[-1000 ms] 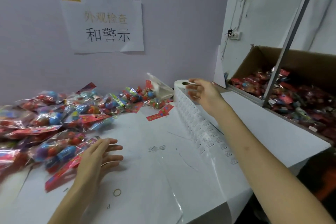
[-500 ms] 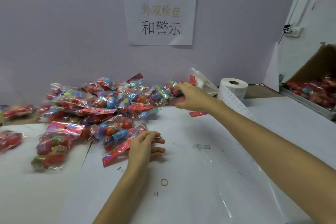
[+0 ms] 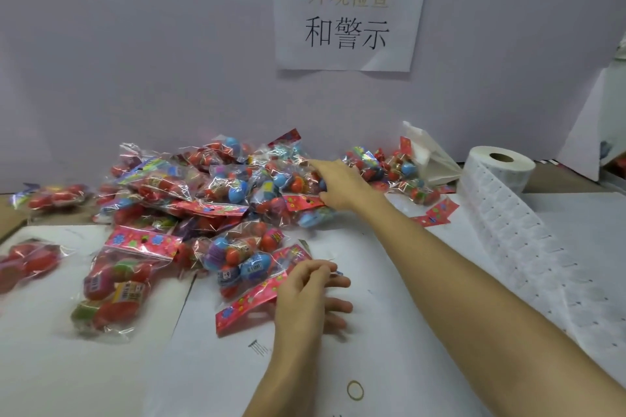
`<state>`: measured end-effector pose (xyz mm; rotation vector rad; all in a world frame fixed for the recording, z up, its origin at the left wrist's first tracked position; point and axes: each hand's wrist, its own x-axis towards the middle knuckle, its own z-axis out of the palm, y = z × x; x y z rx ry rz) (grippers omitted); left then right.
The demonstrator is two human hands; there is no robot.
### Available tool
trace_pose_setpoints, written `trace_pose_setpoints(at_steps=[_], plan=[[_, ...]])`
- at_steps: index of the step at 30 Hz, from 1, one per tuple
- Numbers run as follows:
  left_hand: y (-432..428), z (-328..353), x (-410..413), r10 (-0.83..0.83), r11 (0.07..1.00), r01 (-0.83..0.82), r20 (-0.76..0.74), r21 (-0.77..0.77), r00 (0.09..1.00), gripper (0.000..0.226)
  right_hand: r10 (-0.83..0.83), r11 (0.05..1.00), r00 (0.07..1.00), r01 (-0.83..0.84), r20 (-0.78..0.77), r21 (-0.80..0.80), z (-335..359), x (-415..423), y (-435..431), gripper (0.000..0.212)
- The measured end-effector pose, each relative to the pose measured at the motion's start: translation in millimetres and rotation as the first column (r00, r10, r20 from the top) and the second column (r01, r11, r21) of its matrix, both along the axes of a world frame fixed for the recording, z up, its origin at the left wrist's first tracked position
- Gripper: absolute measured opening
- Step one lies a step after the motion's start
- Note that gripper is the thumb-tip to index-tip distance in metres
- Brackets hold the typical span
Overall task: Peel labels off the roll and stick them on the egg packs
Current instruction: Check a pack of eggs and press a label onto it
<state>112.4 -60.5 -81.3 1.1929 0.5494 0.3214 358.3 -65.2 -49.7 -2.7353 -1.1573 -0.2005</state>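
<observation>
Egg packs (image 3: 223, 188) lie left of the label roll (image 3: 498, 171); right hand (image 3: 342, 186), nearer the roll, spans one pack, grip's hold unclear; left hand (image 3: 305, 294) rests loose-fingered on another, farther left.

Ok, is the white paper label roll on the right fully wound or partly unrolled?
Partly unrolled: the white paper label roll stands on end, and a long strip of labels trails from it across the white table.
</observation>
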Motion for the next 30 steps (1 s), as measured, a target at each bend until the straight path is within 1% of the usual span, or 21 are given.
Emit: trace_pose_setpoints(at_steps=[4, 5, 6, 8, 9, 11, 14, 15, 17, 18, 19, 21, 23, 26, 27, 30], plan=[[0, 1, 1, -0.013, 1.0, 0.013, 0.003, -0.014, 1.0, 0.016, -0.086, 0.985, 0.984, 0.107, -0.155, 0.132, -4, 8, -14, 0.079], [1, 1, 1, -0.017, 1.0, 0.017, 0.005, -0.014, 1.0, 0.016, -0.103, 0.979, 0.98, 0.13, -0.172, 0.155, -2, 8, -21, 0.079], [1, 1, 1, -0.022, 1.0, 0.022, 0.008, -0.014, 1.0, 0.016, -0.124, 0.973, 0.98, 0.151, -0.156, 0.176, 0, 8, -28, 0.077], [1, 2, -1, -0.031, 0.999, 0.031, 0.015, -0.015, 0.999, 0.017, -0.181, 0.957, 0.983, 0.186, -0.043, 0.221, 5, 3, -44, 0.071], [1, 2, -1, -0.036, 0.999, 0.037, 0.019, -0.02, 0.999, 0.017, -0.212, 0.943, 0.977, 0.203, 0.003, 0.265, 8, -2, -52, 0.068], [2, 4, -2, -0.05, 0.998, 0.051, 0.029, -0.045, 0.998, 0.016, -0.253, 0.889, 0.967, 0.226, 0.016, 0.398, 13, -16, -69, 0.063], [3, 7, -3, -0.067, 0.993, 0.071, 0.046, -0.09, 0.997, 0.014, -0.258, 0.756, 0.966, 0.21, -0.013, 0.62, 16, -46, -95, 0.059], [2, 8, -3, -0.073, 0.992, 0.077, 0.048, -0.097, 0.996, 0.015, -0.236, 0.684, 0.971, 0.197, -0.043, 0.702, 16, -57, -104, 0.059], [1, 8, -4, -0.09, 0.989, 0.096, 0.057, -0.111, 0.994, 0.017, -0.153, 0.495, 0.979, 0.195, -0.136, 0.847, 12, -82, -118, 0.058], [1, 9, -4, -0.102, 0.987, 0.109, 0.066, -0.118, 0.993, 0.019, -0.116, 0.414, 0.977, 0.209, -0.177, 0.886, 10, -96, -122, 0.056], [0, 9, -5, -0.113, 0.984, 0.122, 0.076, -0.127, 0.991, 0.021, -0.085, 0.356, 0.974, 0.228, -0.212, 0.906, 8, -108, -125, 0.054], [-2, 10, -6, -0.14, 0.979, 0.154, 0.108, -0.134, 0.984, 0.026, -0.017, 0.291, 0.962, 0.265, -0.272, 0.92, 2, -128, -128, 0.052], [-2, 11, -6, -0.16, 0.978, 0.176, 0.142, -0.11, 0.977, 0.034, 0.048, 0.29, 0.957, 0.26, -0.285, 0.921, -4, -142, -131, 0.055], [-1, 13, -7, -0.145, 0.985, 0.161, 0.19, -0.069, 0.971, 0.059, 0.089, 0.383, 0.963, 0.202, -0.254, 0.901, -12, -157, -133, 0.06], [0, 14, -7, -0.132, 0.987, 0.149, 0.205, -0.065, 0.97, 0.063, 0.094, 0.415, 0.965, 0.185, -0.244, 0.891, -13, -160, -132, 0.06], [3, 13, -9, -0.137, 0.987, 0.153, 0.244, -0.049, 0.96, 0.061, 0.117, 0.511, 0.973, 0.114, -0.2, 0.852, -14, -169, -125, 0.063]])
